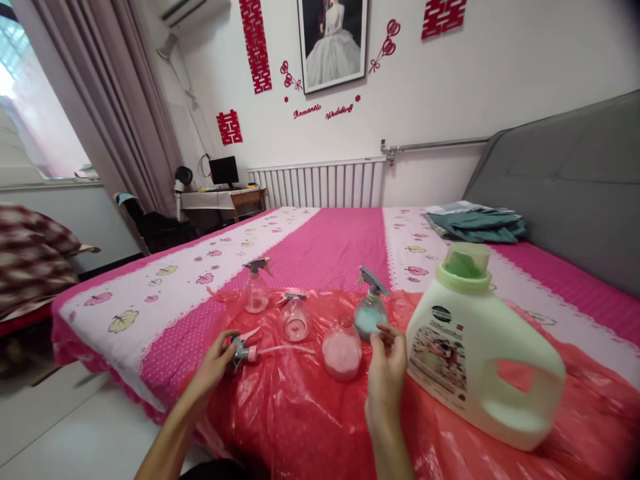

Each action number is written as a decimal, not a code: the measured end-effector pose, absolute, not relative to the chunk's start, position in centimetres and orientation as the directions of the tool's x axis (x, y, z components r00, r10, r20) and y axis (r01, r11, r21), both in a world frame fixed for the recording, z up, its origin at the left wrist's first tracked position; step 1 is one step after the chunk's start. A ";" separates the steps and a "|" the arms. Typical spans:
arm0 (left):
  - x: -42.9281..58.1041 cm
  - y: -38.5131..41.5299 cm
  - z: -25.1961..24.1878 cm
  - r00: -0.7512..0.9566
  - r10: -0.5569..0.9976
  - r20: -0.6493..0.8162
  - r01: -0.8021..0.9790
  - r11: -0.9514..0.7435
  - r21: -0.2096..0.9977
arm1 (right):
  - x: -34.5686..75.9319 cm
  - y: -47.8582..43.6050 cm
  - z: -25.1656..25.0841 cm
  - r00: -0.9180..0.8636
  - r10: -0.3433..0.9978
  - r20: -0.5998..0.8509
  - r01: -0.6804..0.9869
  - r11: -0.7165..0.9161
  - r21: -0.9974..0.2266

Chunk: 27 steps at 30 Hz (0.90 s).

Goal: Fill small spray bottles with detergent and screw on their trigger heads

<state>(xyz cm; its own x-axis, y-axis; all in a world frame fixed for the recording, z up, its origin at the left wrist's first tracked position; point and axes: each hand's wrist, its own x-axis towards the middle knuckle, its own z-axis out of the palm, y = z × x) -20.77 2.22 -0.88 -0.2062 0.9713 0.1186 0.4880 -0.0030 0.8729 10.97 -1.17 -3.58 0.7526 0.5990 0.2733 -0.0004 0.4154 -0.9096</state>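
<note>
My left hand (217, 363) grips a grey and pink trigger spray head (243, 352), whose thin clear dip tube points right over the red plastic sheet (295, 413). My right hand (387, 367) has loosely bent fingers, thumb and index a little apart, at the lower right edge of a spray bottle with teal liquid (369, 317); whether they touch it I cannot tell. Between my hands stands an uncapped round bottle with pinkish, foamy contents (342, 353). Behind it, a clear spray bottle (295, 320) lies tipped with its base towards me, and another spray bottle (256, 293) stands upright.
A large pale green detergent jug (480, 360) with a green cap stands close to my right hand. Under the sheet is a bed with a pink and white patterned cover (345, 247). Folded clothes (475, 221) lie near the grey headboard (565, 180). A desk (220, 200) is at the far left.
</note>
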 end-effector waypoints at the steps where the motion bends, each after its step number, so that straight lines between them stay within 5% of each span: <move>1: -21.0 2.0 -0.4 -0.212 0.967 0.141 0.466 -0.027 0.884 | 10.9 -1.1 -3.5 0.751 0.604 0.268 -0.001 0.406 -0.914; 7: -19.0 1.5 6.2 -0.257 0.880 0.400 0.461 -0.252 0.851 | 10.6 -0.7 -3.3 0.730 0.644 0.229 -0.032 0.367 -0.930; 12: -11.0 2.6 13.9 0.000 0.671 0.742 0.519 -0.634 0.573 | 10.7 -0.9 -2.8 0.709 0.673 0.213 -0.034 0.334 -0.942; 27: -5.4 1.0 14.8 0.088 0.525 0.847 0.678 -0.655 0.335 | 10.1 -1.3 -2.2 0.693 0.670 0.266 0.075 0.300 -0.951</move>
<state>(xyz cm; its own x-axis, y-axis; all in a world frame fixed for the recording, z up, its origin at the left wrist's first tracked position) -5.42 0.98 14.84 0.0881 0.5248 0.8466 0.6775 -0.6546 0.3353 10.06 -1.26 -2.21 0.6934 0.6697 0.2659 0.0748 0.3002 -0.9509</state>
